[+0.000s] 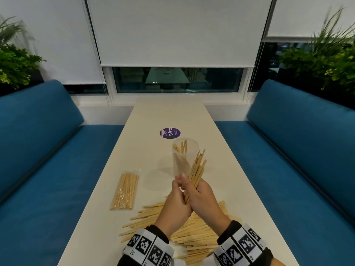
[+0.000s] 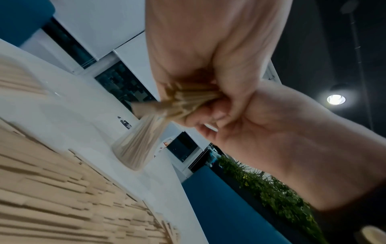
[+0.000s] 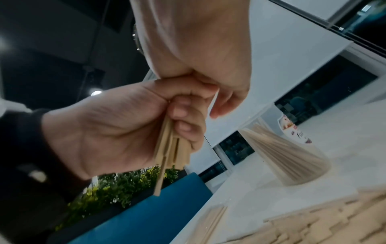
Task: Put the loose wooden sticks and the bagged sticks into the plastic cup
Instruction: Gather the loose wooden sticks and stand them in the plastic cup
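Note:
Both hands hold one bundle of loose wooden sticks [image 1: 196, 168] upright above the table, just in front of the clear plastic cup [image 1: 185, 150]. My left hand [image 1: 176, 191] curls round the bundle's lower part and my right hand [image 1: 200, 192] wraps it from the right. The cup stands upright with several sticks in it. In the right wrist view my left fingers [image 3: 183, 118] grip the stick ends [image 3: 169, 148]. A clear bag of sticks [image 1: 125, 191] lies flat to the left. A pile of loose sticks [image 1: 194, 231] lies under my wrists.
The narrow white table [image 1: 169, 114] runs away from me, with a round purple sticker [image 1: 170, 133] beyond the cup. Blue benches [image 1: 48, 160] flank both long edges. A window with blinds stands at the far end, and plants stand behind the benches.

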`<state>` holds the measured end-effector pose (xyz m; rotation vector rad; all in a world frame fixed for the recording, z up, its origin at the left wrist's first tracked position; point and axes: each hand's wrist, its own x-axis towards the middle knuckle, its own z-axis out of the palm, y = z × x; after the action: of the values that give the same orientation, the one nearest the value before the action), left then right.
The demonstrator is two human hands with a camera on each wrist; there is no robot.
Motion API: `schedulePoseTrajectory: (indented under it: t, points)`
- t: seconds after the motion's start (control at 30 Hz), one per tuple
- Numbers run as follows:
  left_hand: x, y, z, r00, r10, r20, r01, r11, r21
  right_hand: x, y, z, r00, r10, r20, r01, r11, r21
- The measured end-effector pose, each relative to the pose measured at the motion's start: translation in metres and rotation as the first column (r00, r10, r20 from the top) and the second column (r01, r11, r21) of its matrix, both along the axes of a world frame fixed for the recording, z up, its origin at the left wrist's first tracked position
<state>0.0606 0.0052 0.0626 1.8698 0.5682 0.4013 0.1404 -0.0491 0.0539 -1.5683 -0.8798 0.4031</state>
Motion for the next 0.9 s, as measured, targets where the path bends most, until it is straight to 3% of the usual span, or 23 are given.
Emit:
schedulePoseTrajectory:
  t: [0.23, 0.37, 0.43, 0.5, 0.57, 0.6, 0.7, 0.9]
  points:
    - [-0.008, 0.009, 0.004, 0.993, -0.121, 0.015, 0.121, 0.975, -0.187, 0.008, -0.005, 0.013, 0.981, -0.064, 0.183, 0.051, 0.996, 0.077]
    - [-0.014, 0.012, 0.001, 0.988, -0.084, 0.127, 0.134, 0.872, -0.471, 0.008, -0.010, 0.029, 0.985, -0.133, 0.110, 0.109, 0.973, 0.203]
    - [-0.015, 0.017, -0.008, 0.987, 0.056, 0.150, 0.066, 0.712, -0.699, 0.004, -0.010, 0.038, 0.986, -0.149, 0.077, 0.124, 0.956, 0.266]
    - [-0.014, 0.020, -0.011, 0.965, 0.218, 0.144, 0.032, 0.447, -0.894, -0.002, -0.008, 0.040, 0.989, -0.129, 0.072, 0.102, 0.948, 0.301]
    - [-0.013, 0.019, -0.010, 0.932, 0.335, 0.140, 0.063, 0.231, -0.971, -0.010, -0.004, 0.037, 0.994, -0.075, 0.084, 0.049, 0.959, 0.278]
    - [-0.012, 0.018, -0.008, 0.918, 0.367, 0.153, 0.091, 0.180, -0.979, -0.013, -0.002, 0.034, 0.995, -0.050, 0.092, 0.026, 0.970, 0.243]
    - [-0.009, 0.016, -0.005, 0.903, 0.392, 0.176, 0.106, 0.192, -0.976, -0.016, 0.000, 0.026, 0.997, 0.004, 0.083, -0.012, 0.995, 0.101]
    - [-0.009, 0.016, -0.009, 0.890, 0.425, 0.165, 0.065, 0.239, -0.969, -0.011, -0.003, 0.034, 0.995, 0.047, 0.089, -0.044, 0.998, -0.038]
